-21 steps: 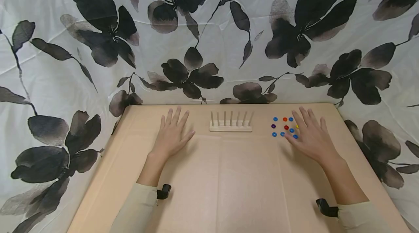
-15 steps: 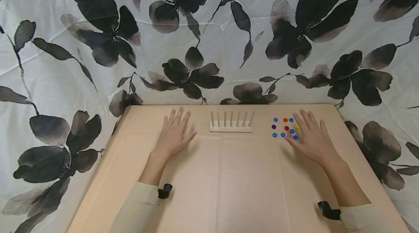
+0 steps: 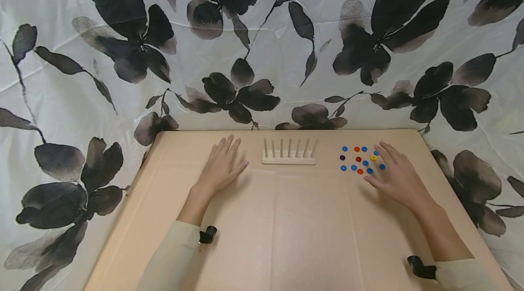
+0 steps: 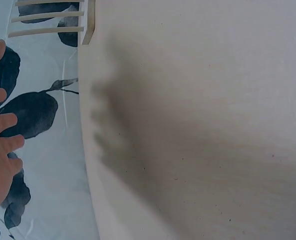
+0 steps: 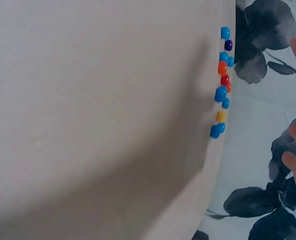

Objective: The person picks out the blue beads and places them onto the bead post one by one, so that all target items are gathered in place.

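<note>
My left hand (image 3: 220,167) hovers over the left part of the table, fingers spread and holding nothing. To its right stands a wooden rack with several upright pegs (image 3: 289,158); a corner of this peg rack (image 4: 89,22) also shows in the left wrist view. My right hand (image 3: 398,177) hangs above the table beside a group of small beads (image 3: 358,159), its fingers loosely bent and nothing in them. The beads are blue, red, orange, yellow and purple. In the right wrist view the beads (image 5: 221,93) line up near the table's far edge, apart from the fingers.
The light wooden table (image 3: 311,232) ends at a far edge just behind the rack and beads. A white cloth with dark flowers (image 3: 241,54) hangs behind it and shows along both sides. Each wrist wears a black camera mount.
My right hand has drawn back to the right and toward me, its fingers bending, uncovering more beads. My left hand has shifted slightly to the right.
</note>
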Tool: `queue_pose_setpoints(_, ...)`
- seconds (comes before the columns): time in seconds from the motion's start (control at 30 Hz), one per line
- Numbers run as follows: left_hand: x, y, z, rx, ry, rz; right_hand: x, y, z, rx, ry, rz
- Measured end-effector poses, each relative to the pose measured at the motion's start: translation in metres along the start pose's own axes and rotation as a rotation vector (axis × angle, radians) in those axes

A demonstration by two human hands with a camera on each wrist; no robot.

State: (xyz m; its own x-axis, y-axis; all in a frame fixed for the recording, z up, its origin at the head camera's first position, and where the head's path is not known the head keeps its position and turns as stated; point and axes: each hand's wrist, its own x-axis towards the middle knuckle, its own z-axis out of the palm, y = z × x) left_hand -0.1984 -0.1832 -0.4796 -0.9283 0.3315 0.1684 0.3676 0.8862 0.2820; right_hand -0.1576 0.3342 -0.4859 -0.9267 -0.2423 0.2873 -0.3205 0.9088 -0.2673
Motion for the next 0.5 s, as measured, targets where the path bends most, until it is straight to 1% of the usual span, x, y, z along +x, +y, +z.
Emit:
queue_pose_setpoints(0.1, 0.004, 0.0, 0.002, -0.026, 0.01, 0.016, -0.004, 0.006, 0.0, 0.057, 0.004, 0.004)
queue_pose_setpoints(0.23, 0.009, 0.0, 0.006, -0.071, 0.019, 0.039, -0.009, 0.012, 0.0, 0.129, -0.004, 0.03)
queue_pose_setpoints(0.33, 0.012, 0.0, 0.009, -0.11, 0.019, 0.058, -0.013, 0.016, 0.001, 0.157, -0.026, 0.069)
queue_pose_setpoints(0.5, 0.018, 0.0, 0.016, -0.162, 0.004, 0.076, -0.016, 0.022, 0.004, 0.171, -0.065, 0.135)
